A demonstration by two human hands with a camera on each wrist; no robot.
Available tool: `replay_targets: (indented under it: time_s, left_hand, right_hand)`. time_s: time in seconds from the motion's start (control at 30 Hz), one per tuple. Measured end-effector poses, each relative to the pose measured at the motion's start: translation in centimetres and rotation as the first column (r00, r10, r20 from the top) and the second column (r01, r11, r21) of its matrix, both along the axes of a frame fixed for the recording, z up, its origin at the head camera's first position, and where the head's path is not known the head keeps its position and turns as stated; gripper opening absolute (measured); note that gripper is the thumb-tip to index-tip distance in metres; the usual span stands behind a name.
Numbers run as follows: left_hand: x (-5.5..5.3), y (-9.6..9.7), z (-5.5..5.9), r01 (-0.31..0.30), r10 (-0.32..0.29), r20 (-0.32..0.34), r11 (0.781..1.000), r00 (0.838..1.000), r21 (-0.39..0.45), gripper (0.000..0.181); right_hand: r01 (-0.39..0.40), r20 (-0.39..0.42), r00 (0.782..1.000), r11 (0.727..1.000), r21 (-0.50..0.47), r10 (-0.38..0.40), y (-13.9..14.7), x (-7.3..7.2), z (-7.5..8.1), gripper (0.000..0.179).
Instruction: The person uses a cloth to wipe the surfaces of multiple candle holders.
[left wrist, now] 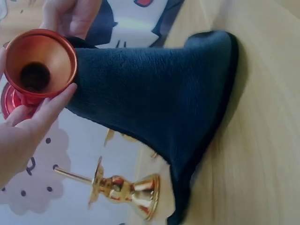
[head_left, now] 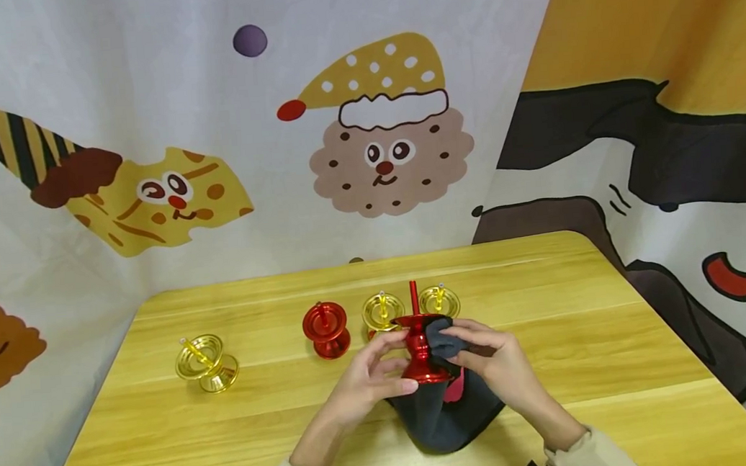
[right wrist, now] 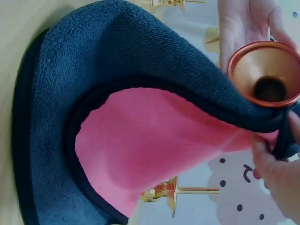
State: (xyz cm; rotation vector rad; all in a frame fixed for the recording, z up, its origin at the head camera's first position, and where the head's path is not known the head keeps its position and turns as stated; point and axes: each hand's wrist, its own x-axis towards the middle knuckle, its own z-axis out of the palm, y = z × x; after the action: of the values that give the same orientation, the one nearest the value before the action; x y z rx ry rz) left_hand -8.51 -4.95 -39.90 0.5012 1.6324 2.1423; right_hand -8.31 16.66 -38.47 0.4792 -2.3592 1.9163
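Note:
Raised over the table is a red candle holder (head_left: 419, 363) with a shiny metal body and a thin red spike on top. My left hand (head_left: 365, 378) grips it from the left side, thumb at the base and fingers near the upper dish. On the other side my right hand (head_left: 506, 364) pinches a bunched part of a dark cloth (head_left: 448, 423) against the holder's body. Most of the cloth hangs down to the table. Its pink side (right wrist: 136, 136) shows in the right wrist view. The hollow underside of the holder (left wrist: 58, 54) faces the left wrist camera.
Another red candle holder (head_left: 325, 326) stands behind my left hand. Two gold candle holders (head_left: 383, 309) stand at the back, partly hidden by the held one. A further gold one (head_left: 217, 374) stands at the left. A printed curtain (head_left: 210, 129) hangs behind the table (head_left: 283, 427).

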Motion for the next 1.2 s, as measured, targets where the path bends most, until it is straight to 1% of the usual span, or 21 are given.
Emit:
replay_targets:
  time_s: [0.07,0.1,0.17,0.27,0.3,0.33,0.4,0.47,0.53,0.6,0.67,0.7,0.77,0.87,0.93,0.97,1.0,1.07,1.13,1.17,1.2]
  left_hand:
    - [0.1,0.4,0.0,-0.037,0.035,-0.042,0.998,0.999,-0.051,0.061]
    - [0.2,0.7,0.0,-0.070,0.063,-0.076,0.992,0.995,-0.104,0.060]
    - [0.5,1.3,0.0,-0.155,0.113,-0.181,0.959,0.977,-0.237,0.060]
    - [0.7,1.9,0.0,-0.264,0.143,-0.321,0.889,0.936,-0.375,0.062]
    - [0.7,2.0,0.0,-0.277,0.143,-0.338,0.877,0.930,-0.393,0.063]
    - [0.7,2.0,-0.1,-0.270,0.141,-0.329,0.880,0.934,-0.390,0.063]
    - [0.6,1.6,-0.3,-0.205,0.127,-0.242,0.922,0.962,-0.329,0.060]
    - [0.4,1.1,-0.5,-0.119,0.093,-0.125,0.968,0.988,-0.221,0.060]
    - [0.2,0.5,-0.8,-0.037,0.035,-0.030,0.996,0.999,-0.083,0.061]
    - [0.0,0.0,-1.0,0.028,-0.028,-0.003,0.999,1.000,0.041,0.063]
    - [-0.1,-0.3,-1.2,0.081,-0.079,-0.021,0.989,0.997,0.124,0.065]
    - [-0.2,-0.4,-1.3,0.102,-0.099,-0.033,0.983,0.995,0.152,0.066]
    - [-0.2,-0.5,-1.3,0.127,-0.120,-0.058,0.980,0.991,0.156,0.066]
    - [-0.2,-0.5,-1.1,0.124,-0.119,-0.054,0.989,0.991,0.085,0.065]
    - [-0.1,-0.2,-0.8,0.077,-0.079,-0.061,0.996,0.995,-0.038,0.064]
    - [0.0,0.0,-0.5,0.041,-0.049,-0.075,0.993,0.996,-0.114,0.065]
    - [0.1,0.1,-0.3,0.000,-0.019,-0.093,0.982,0.995,-0.191,0.065]
    - [0.3,0.5,0.0,-0.076,0.033,-0.135,0.940,0.990,-0.332,0.067]
    - [0.4,0.7,0.2,-0.122,0.058,-0.164,0.904,0.985,-0.410,0.069]
    - [0.4,0.7,0.2,-0.120,0.060,-0.158,0.906,0.986,-0.406,0.069]
    - [0.3,0.6,0.1,-0.108,0.058,-0.140,0.917,0.988,-0.383,0.069]
  right_hand:
    - [0.013,-0.002,1.000,1.000,0.022,-0.013,-0.2,0.0,0.0,0.031]
    - [0.026,-0.020,0.999,0.998,0.052,-0.025,-0.4,0.1,0.0,0.032]
    - [0.064,-0.087,0.995,0.987,0.150,-0.051,-0.9,0.4,0.0,0.034]
    - [0.120,-0.218,0.974,0.953,0.279,-0.059,-1.6,0.8,0.0,0.037]
    - [0.132,-0.248,0.967,0.943,0.306,-0.056,-1.7,0.9,0.1,0.038]
    - [0.132,-0.265,0.963,0.939,0.317,-0.046,-1.7,0.9,0.1,0.038]
    - [0.099,-0.259,0.966,0.950,0.297,-0.020,-1.6,0.8,0.1,0.037]
    - [0.042,-0.186,0.983,0.974,0.222,0.000,-1.1,0.6,0.1,0.035]
    - [-0.024,-0.091,0.995,0.993,0.116,0.035,-0.6,0.4,0.1,0.033]
    - [-0.076,-0.011,0.997,0.997,0.006,0.076,-0.1,0.1,0.0,0.033]
    - [-0.108,0.037,0.993,0.992,-0.066,0.111,0.1,0.0,0.0,0.033]
    - [-0.121,0.048,0.991,0.989,-0.090,0.125,0.2,-0.1,-0.1,0.034]
    - [-0.122,0.041,0.991,0.988,-0.097,0.127,0.2,-0.1,-0.1,0.034]
    - [-0.086,-0.015,0.996,0.995,-0.042,0.085,-0.1,0.0,-0.2,0.034]
    - [-0.050,-0.073,0.996,0.999,0.016,0.051,-0.5,0.2,-0.1,0.034]
    - [-0.027,-0.106,0.994,0.998,0.051,0.033,-0.7,0.3,-0.1,0.034]
    - [-0.008,-0.140,0.990,0.996,0.085,0.020,-0.9,0.4,-0.1,0.034]
    - [0.025,-0.204,0.979,0.990,0.141,0.005,-1.2,0.6,0.0,0.034]
    - [0.036,-0.242,0.970,0.985,0.170,0.007,-1.3,0.7,0.0,0.033]
    - [0.031,-0.257,0.966,0.984,0.175,0.015,-1.3,0.6,0.0,0.033]
    - [0.013,-0.257,0.966,0.986,0.163,0.030,-1.2,0.6,-0.1,0.033]
